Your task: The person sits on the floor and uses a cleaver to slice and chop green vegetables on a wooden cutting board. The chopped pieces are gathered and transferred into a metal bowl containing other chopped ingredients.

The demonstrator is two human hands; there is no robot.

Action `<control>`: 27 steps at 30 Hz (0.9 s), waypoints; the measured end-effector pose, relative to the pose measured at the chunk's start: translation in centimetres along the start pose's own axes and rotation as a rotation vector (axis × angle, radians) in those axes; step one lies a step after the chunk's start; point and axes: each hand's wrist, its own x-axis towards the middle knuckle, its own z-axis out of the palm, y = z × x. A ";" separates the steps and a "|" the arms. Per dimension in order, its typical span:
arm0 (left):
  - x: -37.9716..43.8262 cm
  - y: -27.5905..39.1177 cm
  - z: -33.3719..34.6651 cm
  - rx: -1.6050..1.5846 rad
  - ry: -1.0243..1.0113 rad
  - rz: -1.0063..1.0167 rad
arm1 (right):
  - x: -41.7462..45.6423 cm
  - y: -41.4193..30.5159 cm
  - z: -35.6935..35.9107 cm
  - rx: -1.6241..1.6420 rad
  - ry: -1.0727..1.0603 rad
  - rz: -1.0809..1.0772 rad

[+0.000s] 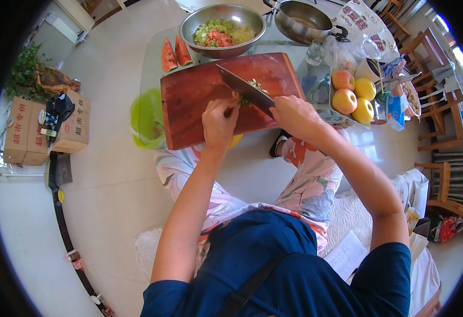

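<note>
A reddish wooden cutting board [192, 99] lies at the near edge of a glass table. My right hand [295, 115] grips the handle of a broad-bladed kitchen knife [247, 89], its blade slanting up and left over the board. Just left of the blade, my left hand [220, 117] pinches small pieces of green and pale food [241, 100] against the wood. More chopped bits [257, 85] lie beyond the blade, partly hidden by it. Behind the board stands a steel bowl [255, 39] with chopped green, pink-red and yellowish food in separate heaps.
Two watermelon wedges [169, 55] lie left of the bowl. A steel pot [302, 21] stands at the back right, near a drinking glass [314, 53]. Apples [344, 101] fill a tray at the right. A green basin [148, 119] shows below the table's left side.
</note>
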 end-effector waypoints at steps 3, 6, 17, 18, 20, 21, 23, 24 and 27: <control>0.0 -0.1 0.1 0.001 0.014 0.021 | 1.2 -0.4 1.5 0.029 0.035 0.032; 0.0 0.1 0.0 0.022 0.020 0.041 | 1.9 -0.1 1.9 0.073 0.089 0.031; -0.3 0.6 -0.2 -0.002 0.044 -0.023 | -0.9 1.7 0.3 0.129 0.246 -0.049; -0.3 0.6 -0.2 0.007 0.034 -0.035 | -1.2 1.7 0.2 0.115 0.244 -0.047; -0.4 0.7 -0.2 0.027 0.014 -0.059 | -1.8 2.0 0.0 0.092 0.227 -0.060; -0.4 0.5 -0.2 0.019 0.020 -0.042 | -2.0 2.0 -0.1 0.080 0.216 -0.075; -0.4 0.1 -0.2 0.004 0.033 -0.010 | -2.5 1.9 -0.4 0.070 0.179 -0.058; -0.4 0.0 -0.1 0.002 0.032 -0.007 | -2.7 2.0 -0.5 0.064 0.161 -0.046; -0.4 -0.1 0.0 0.000 0.031 0.000 | -3.0 2.5 -0.4 0.057 0.146 -0.063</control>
